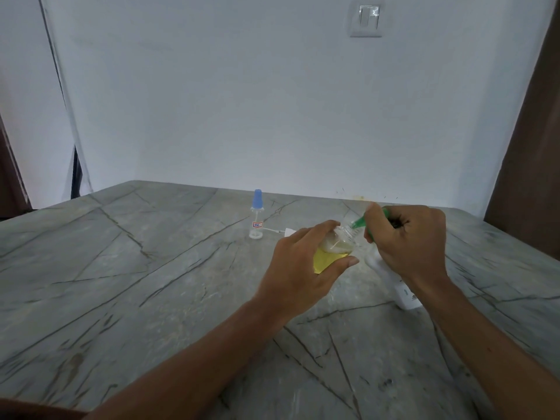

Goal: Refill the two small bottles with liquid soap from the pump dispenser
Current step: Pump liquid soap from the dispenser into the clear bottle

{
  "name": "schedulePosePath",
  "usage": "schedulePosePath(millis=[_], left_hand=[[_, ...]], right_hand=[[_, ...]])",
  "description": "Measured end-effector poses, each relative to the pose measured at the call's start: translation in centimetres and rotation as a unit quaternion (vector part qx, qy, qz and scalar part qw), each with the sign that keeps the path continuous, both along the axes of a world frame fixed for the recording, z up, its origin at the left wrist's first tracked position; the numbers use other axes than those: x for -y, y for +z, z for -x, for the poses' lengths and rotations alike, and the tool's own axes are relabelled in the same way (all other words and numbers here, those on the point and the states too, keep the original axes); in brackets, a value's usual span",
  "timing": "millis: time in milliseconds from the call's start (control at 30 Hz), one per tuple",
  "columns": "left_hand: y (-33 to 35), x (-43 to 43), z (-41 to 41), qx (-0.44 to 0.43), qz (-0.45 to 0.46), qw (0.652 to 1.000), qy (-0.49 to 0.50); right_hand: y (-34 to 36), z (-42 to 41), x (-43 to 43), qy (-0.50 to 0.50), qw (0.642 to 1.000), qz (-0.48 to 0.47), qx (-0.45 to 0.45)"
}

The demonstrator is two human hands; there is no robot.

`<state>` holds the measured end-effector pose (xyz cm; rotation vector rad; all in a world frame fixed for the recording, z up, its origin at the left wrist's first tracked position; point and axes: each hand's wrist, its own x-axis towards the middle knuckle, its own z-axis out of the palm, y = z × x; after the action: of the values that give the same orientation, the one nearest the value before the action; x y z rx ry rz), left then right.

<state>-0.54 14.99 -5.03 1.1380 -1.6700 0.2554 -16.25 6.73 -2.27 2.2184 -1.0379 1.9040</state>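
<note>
Right hand (409, 242) hides most of the dispenser (406, 295).

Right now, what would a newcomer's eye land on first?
At centre, the left hand holds a small bottle, part full of yellow liquid, tilted with its mouth at the spout of the green pump. The right hand grips that pump atop the white dispenser. Behind, a blue-capped bottle stands upright on the grey table.
</note>
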Motion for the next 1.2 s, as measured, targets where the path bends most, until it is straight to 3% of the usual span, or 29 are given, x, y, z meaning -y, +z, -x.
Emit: schedulePosePath(millis=[567, 1200], left_hand=[[0.3, 0.1, -0.1, -0.011, 0.021, 0.999, 0.024], [0.1, 0.1, 0.0, 0.011, 0.013, 1.000, 0.003]], right_hand=[[0.2, -0.2, -1.1, -0.063, 0.997, -0.040, 0.004], [0.1, -0.2, -0.6, -0.024, 0.998, -0.044, 0.034]])
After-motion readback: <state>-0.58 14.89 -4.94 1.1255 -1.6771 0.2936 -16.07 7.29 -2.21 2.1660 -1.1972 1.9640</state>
